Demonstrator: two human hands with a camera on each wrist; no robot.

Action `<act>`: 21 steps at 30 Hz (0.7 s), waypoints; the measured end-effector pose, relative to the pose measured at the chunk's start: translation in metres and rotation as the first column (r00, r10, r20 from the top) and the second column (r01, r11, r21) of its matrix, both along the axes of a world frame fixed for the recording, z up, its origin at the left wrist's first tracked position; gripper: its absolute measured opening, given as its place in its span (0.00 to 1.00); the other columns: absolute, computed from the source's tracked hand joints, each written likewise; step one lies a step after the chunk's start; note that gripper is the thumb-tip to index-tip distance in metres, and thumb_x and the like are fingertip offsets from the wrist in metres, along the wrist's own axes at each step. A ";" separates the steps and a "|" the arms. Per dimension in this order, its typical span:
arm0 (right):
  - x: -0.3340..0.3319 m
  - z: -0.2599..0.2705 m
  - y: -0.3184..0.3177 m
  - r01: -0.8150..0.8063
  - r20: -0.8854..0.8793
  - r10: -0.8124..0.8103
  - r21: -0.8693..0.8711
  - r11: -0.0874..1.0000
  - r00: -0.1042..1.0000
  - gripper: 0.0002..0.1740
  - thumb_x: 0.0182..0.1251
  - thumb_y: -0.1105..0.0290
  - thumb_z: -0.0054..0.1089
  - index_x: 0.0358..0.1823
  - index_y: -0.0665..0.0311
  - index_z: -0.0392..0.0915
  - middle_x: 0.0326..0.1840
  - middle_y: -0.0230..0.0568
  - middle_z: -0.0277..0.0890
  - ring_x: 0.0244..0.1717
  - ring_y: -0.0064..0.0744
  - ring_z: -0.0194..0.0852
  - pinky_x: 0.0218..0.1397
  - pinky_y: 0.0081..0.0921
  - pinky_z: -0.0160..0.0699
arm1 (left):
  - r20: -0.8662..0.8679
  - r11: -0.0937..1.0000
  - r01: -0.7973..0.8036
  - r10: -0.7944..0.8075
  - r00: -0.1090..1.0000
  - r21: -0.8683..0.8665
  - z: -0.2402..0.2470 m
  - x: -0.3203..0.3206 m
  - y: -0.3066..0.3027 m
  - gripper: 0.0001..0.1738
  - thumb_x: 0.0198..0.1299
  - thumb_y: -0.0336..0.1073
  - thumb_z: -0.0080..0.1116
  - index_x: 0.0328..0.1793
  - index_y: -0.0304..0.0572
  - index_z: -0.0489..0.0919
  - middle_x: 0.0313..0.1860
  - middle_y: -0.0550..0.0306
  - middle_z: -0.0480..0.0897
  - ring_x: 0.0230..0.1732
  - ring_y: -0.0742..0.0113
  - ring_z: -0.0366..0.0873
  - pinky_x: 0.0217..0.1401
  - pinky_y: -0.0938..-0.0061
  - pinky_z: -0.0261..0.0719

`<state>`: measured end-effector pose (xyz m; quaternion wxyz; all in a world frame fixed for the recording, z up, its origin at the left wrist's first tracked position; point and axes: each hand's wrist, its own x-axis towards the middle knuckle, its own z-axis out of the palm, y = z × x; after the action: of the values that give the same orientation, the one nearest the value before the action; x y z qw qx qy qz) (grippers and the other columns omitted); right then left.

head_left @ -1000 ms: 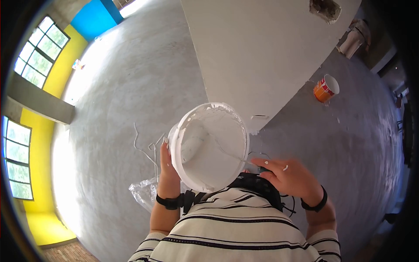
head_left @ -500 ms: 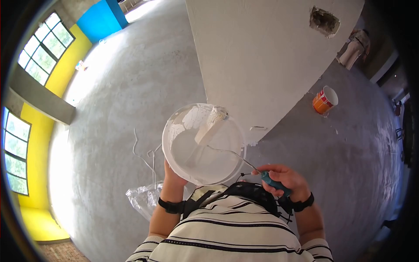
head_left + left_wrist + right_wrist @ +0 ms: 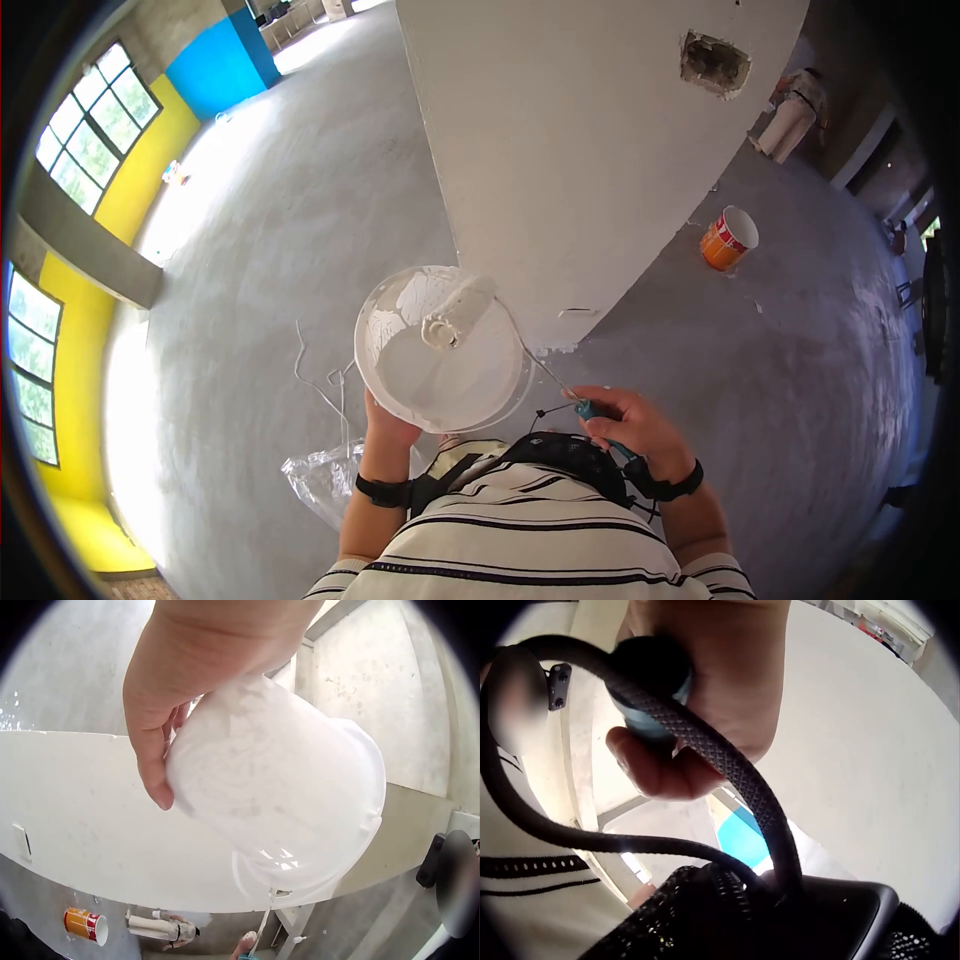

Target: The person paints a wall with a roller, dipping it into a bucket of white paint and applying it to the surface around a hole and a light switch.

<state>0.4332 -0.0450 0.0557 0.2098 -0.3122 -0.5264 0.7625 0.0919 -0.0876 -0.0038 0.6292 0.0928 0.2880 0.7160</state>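
My left hand (image 3: 393, 420) supports a white plastic bucket (image 3: 372, 375) from its left and underside; in the left wrist view its fingers curl round the base of the bucket (image 3: 277, 780). Pale, creamy paint (image 3: 425, 385) lies inside and streaks the inner wall. A paint roller (image 3: 468, 305) coated in that paint lies across the far part of the bucket's mouth, its round end turned toward me. From it a bent wire frame (image 3: 527, 350) runs over the right rim to a teal handle (image 3: 590, 410). My right hand (image 3: 640, 425) grips that handle, also seen end-on in the right wrist view.
Just ahead stands a white wall or pillar (image 3: 600, 150) with a rough hole (image 3: 715, 65). An orange and white bucket (image 3: 728, 240) is on the grey floor to the right, with a person (image 3: 790, 115) beyond. Clear plastic (image 3: 325, 480) and wire (image 3: 310, 370) lie left.
The roller has come up from inside the bucket to its far side and swung so its end faces me. The bucket sits slightly further left in view. Both hands keep their holds.
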 end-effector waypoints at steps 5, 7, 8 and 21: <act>-0.016 0.008 0.001 0.083 0.281 -0.349 0.662 0.745 0.894 0.24 0.66 0.71 0.64 0.64 0.61 0.75 0.35 0.38 0.79 0.30 0.28 0.75 0.37 0.23 0.74 | -0.127 0.999 -0.035 0.039 0.991 0.035 0.001 -0.001 -0.001 0.27 0.73 0.48 0.40 0.71 0.39 0.68 0.64 0.48 0.77 0.63 0.52 0.77 0.63 0.55 0.78; -0.015 -0.005 0.011 0.128 0.259 -0.446 0.731 0.671 0.857 0.22 0.66 0.71 0.65 0.61 0.62 0.75 0.37 0.42 0.79 0.32 0.34 0.77 0.39 0.25 0.76 | -0.011 0.995 -0.099 0.099 0.995 -0.033 -0.001 -0.001 0.000 0.29 0.73 0.50 0.39 0.71 0.39 0.68 0.64 0.48 0.77 0.63 0.52 0.76 0.63 0.55 0.78; -0.015 -0.013 0.018 0.165 0.229 -0.535 0.791 0.589 0.813 0.20 0.65 0.70 0.65 0.59 0.63 0.76 0.38 0.46 0.80 0.34 0.39 0.80 0.41 0.27 0.77 | -0.008 0.995 -0.096 0.096 0.995 -0.028 0.000 -0.001 -0.001 0.29 0.73 0.50 0.39 0.71 0.39 0.68 0.64 0.48 0.77 0.63 0.52 0.76 0.63 0.55 0.78; -0.065 -0.031 0.162 0.458 -0.220 -0.730 0.878 0.142 0.647 0.16 0.75 0.65 0.54 0.58 0.66 0.69 0.34 0.43 0.76 0.29 0.32 0.75 0.35 0.28 0.75 | -0.025 0.969 -0.210 0.208 0.978 -0.128 -0.006 -0.040 -0.052 0.30 0.71 0.54 0.40 0.71 0.47 0.69 0.65 0.54 0.75 0.65 0.52 0.74 0.61 0.52 0.79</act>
<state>0.3686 0.1169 0.0242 0.5537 -0.4330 -0.6908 0.1694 0.0515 -0.1394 -0.0100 0.5534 0.0247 0.3457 0.7574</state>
